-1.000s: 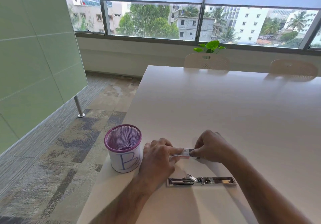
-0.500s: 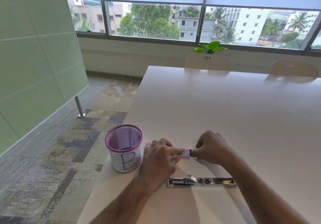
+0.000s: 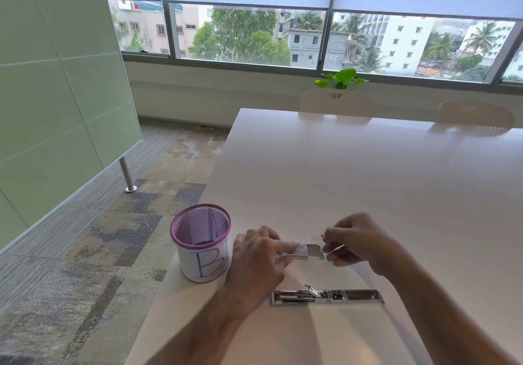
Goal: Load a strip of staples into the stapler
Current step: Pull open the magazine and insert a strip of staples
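Note:
The metal stapler [image 3: 328,296] lies opened flat on the white table [image 3: 353,172], near its front edge. Just beyond it my left hand [image 3: 254,262] grips a small staple box [image 3: 302,251] whose grey end flap stands open toward the right. My right hand [image 3: 356,241] is a short gap to the right of the box's open end. Its thumb and fingers pinch a thin pale staple strip [image 3: 336,250], mostly hidden by the fingers. Neither hand touches the stapler.
A purple mesh pen cup [image 3: 202,241] with a white label marked "B" stands at the table's left edge, right beside my left hand. Two pale chairs [image 3: 336,103] and a green plant [image 3: 342,77] are at the far side. A green partition [image 3: 56,95] stands left.
My right hand has drawn back to the right from the end of the box, and the box's end flap now stands open. My left hand and the stapler have stayed put.

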The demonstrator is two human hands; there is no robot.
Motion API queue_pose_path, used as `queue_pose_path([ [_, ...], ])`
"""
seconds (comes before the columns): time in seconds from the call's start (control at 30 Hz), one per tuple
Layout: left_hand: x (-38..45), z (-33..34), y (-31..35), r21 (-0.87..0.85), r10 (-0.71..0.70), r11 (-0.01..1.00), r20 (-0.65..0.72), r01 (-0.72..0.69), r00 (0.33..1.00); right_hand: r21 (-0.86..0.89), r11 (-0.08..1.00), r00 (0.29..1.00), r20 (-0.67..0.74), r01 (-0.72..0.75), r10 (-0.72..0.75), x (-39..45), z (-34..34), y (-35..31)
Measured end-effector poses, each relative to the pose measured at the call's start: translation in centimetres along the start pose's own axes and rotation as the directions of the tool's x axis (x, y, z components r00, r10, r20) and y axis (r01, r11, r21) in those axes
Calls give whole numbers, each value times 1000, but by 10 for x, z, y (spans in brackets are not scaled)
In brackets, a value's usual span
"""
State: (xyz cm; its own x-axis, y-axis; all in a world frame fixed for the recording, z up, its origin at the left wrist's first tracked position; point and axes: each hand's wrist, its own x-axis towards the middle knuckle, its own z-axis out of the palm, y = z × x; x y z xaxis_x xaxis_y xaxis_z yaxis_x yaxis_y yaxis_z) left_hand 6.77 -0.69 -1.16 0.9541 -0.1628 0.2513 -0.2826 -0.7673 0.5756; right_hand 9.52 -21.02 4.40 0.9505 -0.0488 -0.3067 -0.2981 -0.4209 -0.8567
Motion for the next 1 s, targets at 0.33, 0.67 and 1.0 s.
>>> queue_pose_path([
  [0.33,-1,-2,3,-13,-5,1000,2,5,1000,75,995,997,29,69,-71,-6,7,-1],
  [0.67,-1,-2,2,-15,0,1000,5,0,1000,50,990,991,4,134,-134,-5,18,-1],
  [1.0,0,-1,1,-3,14,1000,3,-14,1000,128,985,994,-1,113,-113,-8,25,-3],
])
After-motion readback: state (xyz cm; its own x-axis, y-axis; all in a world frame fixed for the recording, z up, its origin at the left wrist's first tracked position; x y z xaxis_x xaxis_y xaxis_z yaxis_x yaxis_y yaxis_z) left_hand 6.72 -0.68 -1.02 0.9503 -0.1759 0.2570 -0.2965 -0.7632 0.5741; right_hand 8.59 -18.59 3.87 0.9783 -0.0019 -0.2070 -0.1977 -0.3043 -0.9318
